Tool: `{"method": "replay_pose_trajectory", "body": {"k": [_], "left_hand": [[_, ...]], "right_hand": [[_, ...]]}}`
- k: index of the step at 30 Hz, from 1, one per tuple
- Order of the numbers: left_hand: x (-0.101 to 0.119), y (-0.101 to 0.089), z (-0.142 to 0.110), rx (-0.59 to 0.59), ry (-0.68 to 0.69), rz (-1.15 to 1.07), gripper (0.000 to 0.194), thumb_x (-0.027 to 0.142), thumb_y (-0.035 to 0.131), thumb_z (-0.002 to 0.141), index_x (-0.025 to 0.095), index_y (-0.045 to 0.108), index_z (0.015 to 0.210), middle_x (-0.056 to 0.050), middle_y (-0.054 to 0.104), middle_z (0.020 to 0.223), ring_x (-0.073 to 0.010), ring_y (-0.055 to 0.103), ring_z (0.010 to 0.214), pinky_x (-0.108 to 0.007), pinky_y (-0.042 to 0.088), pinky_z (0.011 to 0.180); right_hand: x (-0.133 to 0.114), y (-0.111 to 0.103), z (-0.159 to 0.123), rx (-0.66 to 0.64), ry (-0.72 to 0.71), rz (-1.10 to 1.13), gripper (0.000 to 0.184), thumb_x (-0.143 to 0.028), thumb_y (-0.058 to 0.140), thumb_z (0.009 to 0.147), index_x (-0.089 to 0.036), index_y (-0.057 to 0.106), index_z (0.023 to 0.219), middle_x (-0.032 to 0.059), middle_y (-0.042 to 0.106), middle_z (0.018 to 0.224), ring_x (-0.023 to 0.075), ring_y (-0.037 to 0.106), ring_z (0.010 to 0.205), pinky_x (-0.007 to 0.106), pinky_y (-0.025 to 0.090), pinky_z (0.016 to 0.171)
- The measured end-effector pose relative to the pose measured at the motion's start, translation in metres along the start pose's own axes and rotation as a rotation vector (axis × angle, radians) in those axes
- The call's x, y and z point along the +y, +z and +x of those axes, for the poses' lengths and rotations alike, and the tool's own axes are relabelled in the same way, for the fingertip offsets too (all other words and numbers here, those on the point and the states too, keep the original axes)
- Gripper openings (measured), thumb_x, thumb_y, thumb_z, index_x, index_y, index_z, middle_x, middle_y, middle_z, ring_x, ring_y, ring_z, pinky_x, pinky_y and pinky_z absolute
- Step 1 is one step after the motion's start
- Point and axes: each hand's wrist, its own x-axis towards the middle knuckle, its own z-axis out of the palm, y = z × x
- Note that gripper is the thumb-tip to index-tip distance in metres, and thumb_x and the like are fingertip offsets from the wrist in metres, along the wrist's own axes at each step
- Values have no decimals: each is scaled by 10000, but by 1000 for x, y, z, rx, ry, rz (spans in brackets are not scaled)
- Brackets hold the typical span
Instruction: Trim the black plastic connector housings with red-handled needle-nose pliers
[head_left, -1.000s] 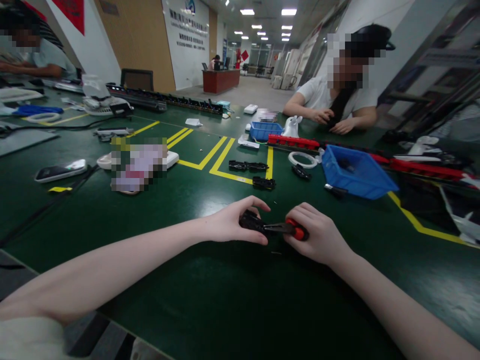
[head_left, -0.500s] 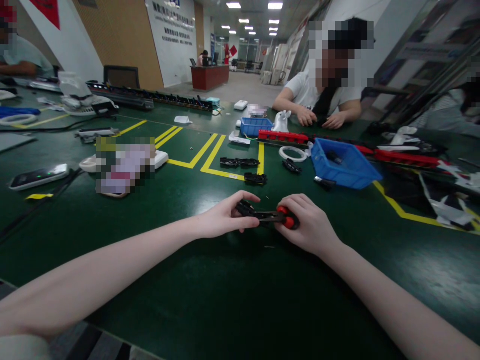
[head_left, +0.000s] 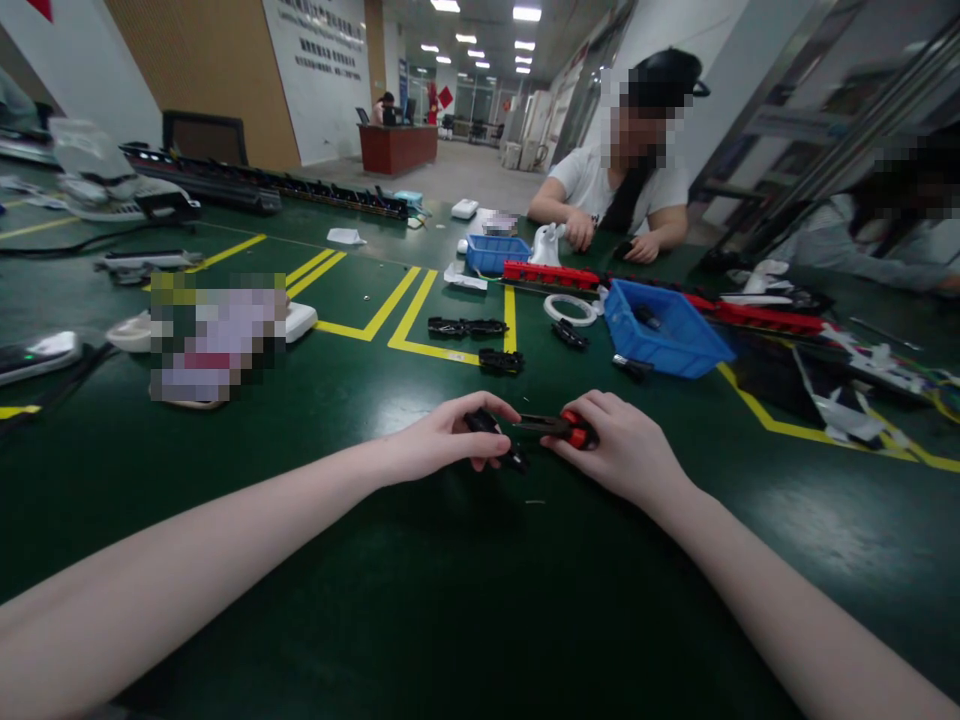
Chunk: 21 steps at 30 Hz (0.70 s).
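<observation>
My left hand (head_left: pixel 450 437) pinches a small black plastic part (head_left: pixel 486 424) between thumb and fingers; the part slants down to the right. Red-handled pliers (head_left: pixel 577 430) are gripped in my right hand (head_left: pixel 619 445), with their dark jaws pointing left toward my left fingertips. The jaw tips come close to my left index finger; whether they touch the black part I cannot tell. A thin pale scrap (head_left: pixel 535 502) lies on the green table (head_left: pixel 465 600) below the hands. Farther off are more black parts (head_left: pixel 466 327), some within the yellow tape lines.
A blue bin (head_left: pixel 667 335) with dark pieces inside stands right of centre, beside a white ring (head_left: pixel 570 310) and a red strip (head_left: pixel 551 275). A phone (head_left: pixel 217 350) lies at left. Across the table sits a person (head_left: pixel 615 190) in a cap, hands on the tabletop.
The black part in my left hand has tilted down to the right, and the pliers' jaws now sit above its lower end. The whole view has shifted slightly to the right.
</observation>
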Motion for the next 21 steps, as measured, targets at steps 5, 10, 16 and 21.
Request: {"method": "replay_pose_trajectory", "body": {"k": [5,10,16,21], "left_hand": [[-3,-2,2,17,-6,-46,481,356,629,867,186,486,1293,-31,618,940,-137,580,759,-317,482,755],[-10,0,5,76,8,-122,466,360,595,878,179,457,1285,-12,594,864,-139,578,731,-308,473,719],[-16,-1,11,98,18,-233,447,411,580,893,171,434,1240,2,579,801,-136,580,693,-298,456,693],[-14,-2,13,80,4,-245,550,469,530,914,171,339,1334,-13,592,823,-147,586,685,-310,460,701]], "right_hand": [[-5,0,-2,-11,13,-3,335,-534,561,857,-207,581,929,90,628,951,239,587,850,370,456,699],[1,0,-8,-32,-18,61,468,-579,569,850,-223,558,1153,111,615,1123,276,591,1014,432,486,837],[31,-5,-33,-77,-10,72,662,-547,580,860,-222,408,1410,153,527,1356,322,504,1236,522,435,998],[47,1,-51,-86,31,70,731,-565,544,874,-225,328,1484,161,509,1376,328,514,1221,526,448,984]]}}
